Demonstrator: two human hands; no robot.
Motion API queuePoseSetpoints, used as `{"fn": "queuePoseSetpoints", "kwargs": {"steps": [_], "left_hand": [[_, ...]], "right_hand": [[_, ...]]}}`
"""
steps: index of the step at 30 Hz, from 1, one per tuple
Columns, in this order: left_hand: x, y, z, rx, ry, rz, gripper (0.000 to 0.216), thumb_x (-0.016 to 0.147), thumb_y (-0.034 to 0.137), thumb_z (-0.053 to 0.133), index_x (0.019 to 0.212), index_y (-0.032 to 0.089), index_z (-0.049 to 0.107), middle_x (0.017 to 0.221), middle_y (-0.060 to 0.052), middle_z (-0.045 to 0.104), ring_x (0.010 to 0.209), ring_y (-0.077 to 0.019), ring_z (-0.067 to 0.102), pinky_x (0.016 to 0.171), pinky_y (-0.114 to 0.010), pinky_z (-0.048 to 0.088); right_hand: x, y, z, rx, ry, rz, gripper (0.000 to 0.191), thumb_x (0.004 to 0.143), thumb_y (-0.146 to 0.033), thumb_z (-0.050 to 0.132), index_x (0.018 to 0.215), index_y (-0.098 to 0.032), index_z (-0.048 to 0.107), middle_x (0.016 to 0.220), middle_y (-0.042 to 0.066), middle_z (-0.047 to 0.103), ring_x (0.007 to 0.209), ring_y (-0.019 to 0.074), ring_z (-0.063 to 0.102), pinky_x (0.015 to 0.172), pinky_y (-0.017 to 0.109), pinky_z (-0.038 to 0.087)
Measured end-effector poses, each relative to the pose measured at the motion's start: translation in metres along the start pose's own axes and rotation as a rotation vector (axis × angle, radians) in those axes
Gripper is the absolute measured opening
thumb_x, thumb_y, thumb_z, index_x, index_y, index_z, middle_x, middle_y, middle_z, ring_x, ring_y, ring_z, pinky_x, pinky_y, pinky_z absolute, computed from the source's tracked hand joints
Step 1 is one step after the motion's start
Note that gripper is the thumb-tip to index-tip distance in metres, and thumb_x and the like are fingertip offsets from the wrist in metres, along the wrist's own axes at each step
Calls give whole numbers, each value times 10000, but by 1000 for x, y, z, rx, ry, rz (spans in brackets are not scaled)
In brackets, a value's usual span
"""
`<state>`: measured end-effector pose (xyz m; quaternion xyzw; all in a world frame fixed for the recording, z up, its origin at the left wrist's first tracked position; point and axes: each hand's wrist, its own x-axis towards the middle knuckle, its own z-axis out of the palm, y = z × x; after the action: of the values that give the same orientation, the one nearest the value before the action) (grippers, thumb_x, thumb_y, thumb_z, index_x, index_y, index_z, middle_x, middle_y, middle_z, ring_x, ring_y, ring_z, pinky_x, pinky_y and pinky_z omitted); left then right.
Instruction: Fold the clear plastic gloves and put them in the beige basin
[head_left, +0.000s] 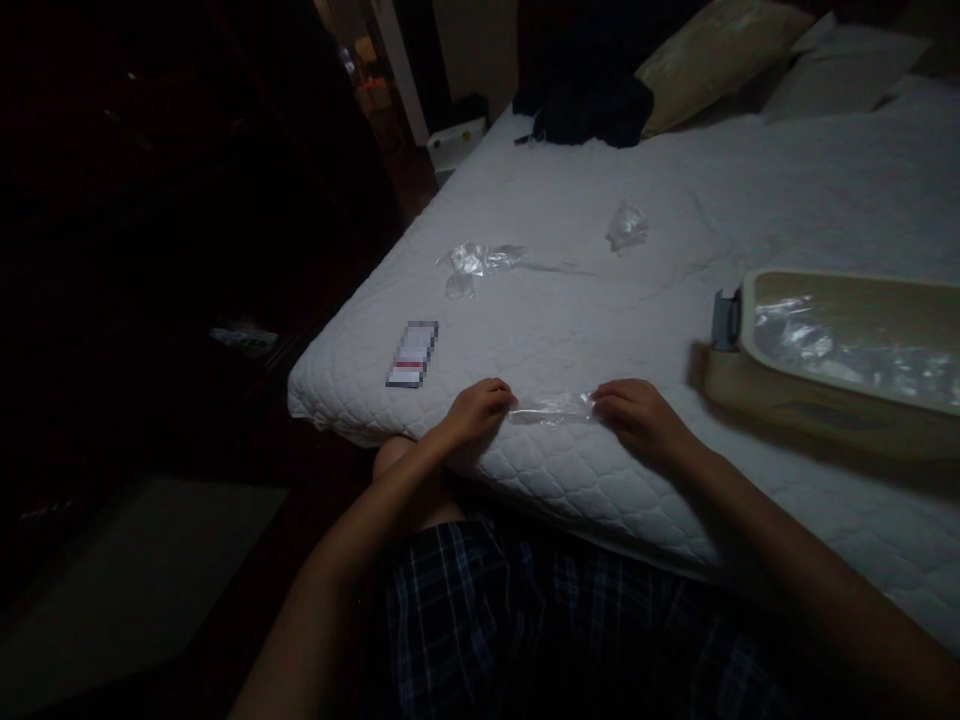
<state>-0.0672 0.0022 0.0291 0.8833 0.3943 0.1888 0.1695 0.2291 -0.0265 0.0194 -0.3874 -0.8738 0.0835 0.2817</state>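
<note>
Fingers [504, 402] of the left hand [480, 408] and the right hand [637, 415] pinch the two ends of a clear plastic bag [551, 408], stretched between them on the white bed [750, 180] near its edge. A tan tray [810, 405] lies at the right. The small box [412, 353] at the left has a blurred label, not readable.

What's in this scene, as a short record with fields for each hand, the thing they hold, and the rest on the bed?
Left hand: pinches the left end of the clear plastic strip
Right hand: pinches its right end
Strip position: stretched between both hands, at the near edge of the white quilted mattress
Also on mattress: small flat packet, crumpled clear plastic pieces, tan tray with clear plastic in it
Far end: dark clothing, pillow
</note>
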Motion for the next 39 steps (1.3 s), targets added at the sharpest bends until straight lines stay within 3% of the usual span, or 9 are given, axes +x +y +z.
{"fn": "queuePoseSetpoints", "kwargs": {"steps": [5, 8, 11, 17, 21, 24, 29, 34, 39], "left_hand": [[-12, 1, -4, 202, -43, 176, 342, 769, 164, 461, 1098, 170, 552, 1079, -94, 586, 970, -199, 523, 816, -349, 445], [-18, 7, -4, 353, -65, 251, 306, 807, 229, 441, 1083, 160, 552, 1140, -122, 552, 955, -218, 519, 801, -377, 440], [-20, 11, -1, 425, -40, 262, 287, 832, 261, 413, 1057, 153, 555, 1153, -140, 528, 932, -217, 517, 772, -368, 438], [-12, 16, 0, 342, 94, 198, 288, 763, 232, 457, 1016, 130, 553, 1037, -132, 553, 886, -204, 509, 747, -345, 431], [6, 31, 3, 423, -26, 147, 169, 764, 245, 446, 802, 146, 578, 851, -103, 575, 818, -214, 505, 719, -351, 416], [19, 42, 13, 470, -146, 89, 183, 790, 248, 421, 791, 147, 574, 798, -89, 580, 774, -207, 515, 689, -338, 414], [22, 43, 23, 460, -216, -31, 200, 814, 234, 388, 821, 151, 571, 807, -77, 583, 767, -192, 522, 693, -320, 418], [17, 40, 18, 374, -169, -81, 181, 809, 218, 392, 806, 166, 566, 823, -56, 572, 812, -174, 508, 714, -286, 421], [10, 35, 12, 220, 11, -108, 170, 797, 194, 396, 752, 170, 558, 795, -45, 553, 801, -161, 501, 718, -279, 424]], "right_hand": [[-11, 1, 0, -15, -1, 1, 298, 699, -75, 461, 902, -222, 622, 1047, 49, 646, 1045, 221, 538, 905, 449, 339], [-13, 1, 3, -20, 9, 50, 316, 662, -79, 455, 884, -218, 631, 1051, 47, 643, 1043, 220, 539, 927, 456, 326], [-9, 0, 5, -4, 60, 121, 262, 657, -105, 458, 819, -203, 640, 1017, 58, 640, 993, 219, 551, 905, 437, 348], [18, -23, -2, -55, 129, 279, 195, 718, -140, 434, 770, -161, 621, 849, 82, 613, 842, 204, 545, 787, 347, 395], [43, -52, 5, -112, -35, 405, 227, 785, -166, 382, 785, -157, 608, 791, 71, 600, 746, 169, 549, 681, 268, 394], [55, -66, 19, -230, -220, 483, 263, 822, -196, 356, 802, -158, 615, 809, 83, 621, 736, 180, 569, 636, 270, 378], [48, -59, 26, -357, -357, 597, 286, 841, -214, 343, 881, -146, 618, 873, 110, 637, 766, 200, 592, 627, 280, 364], [31, -37, 9, -405, -315, 693, 299, 842, -225, 333, 848, -141, 619, 850, 116, 635, 755, 200, 586, 608, 279, 347], [14, -37, -3, -251, -87, 671, 237, 803, -205, 373, 849, -164, 602, 826, 90, 632, 731, 182, 564, 609, 272, 354]]}}
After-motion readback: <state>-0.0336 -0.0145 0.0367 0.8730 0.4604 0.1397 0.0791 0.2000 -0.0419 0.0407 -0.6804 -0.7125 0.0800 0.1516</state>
